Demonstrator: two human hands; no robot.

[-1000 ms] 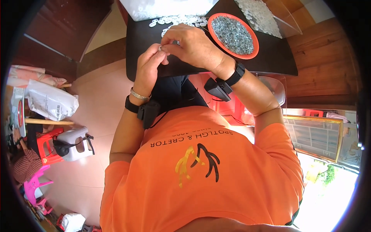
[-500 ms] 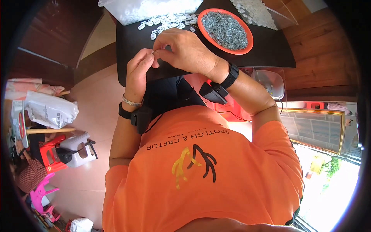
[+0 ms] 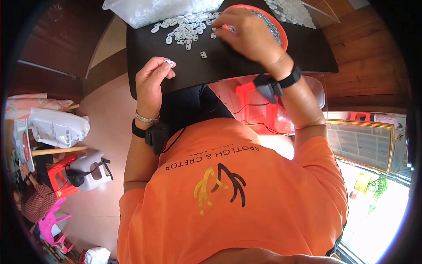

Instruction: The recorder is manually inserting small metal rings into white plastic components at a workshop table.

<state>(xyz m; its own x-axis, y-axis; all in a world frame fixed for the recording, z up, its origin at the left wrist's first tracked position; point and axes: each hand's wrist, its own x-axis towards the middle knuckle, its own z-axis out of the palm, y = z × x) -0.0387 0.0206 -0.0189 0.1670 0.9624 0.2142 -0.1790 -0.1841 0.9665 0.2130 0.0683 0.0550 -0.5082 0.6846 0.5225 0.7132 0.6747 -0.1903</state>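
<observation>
Above the tabletop (image 3: pixel 198 68), near left, my left hand (image 3: pixel 150 82) pinches a white piece (image 3: pixel 170 63). How my right hand (image 3: pixel 249 36) grips, I can't tell.

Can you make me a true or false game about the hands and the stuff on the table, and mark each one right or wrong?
1. The left hand is pinching a small white piece. True.
2. The right hand is down on the floor. False: it is up at the table, partly hiding the plate from view.
3. The plate is blue. False: it is orange.
4. Lots of loose white pieces lie on the table. True.
5. The person's shirt is green. False: it is orange.
6. There is a black band on each wrist. True.
</observation>
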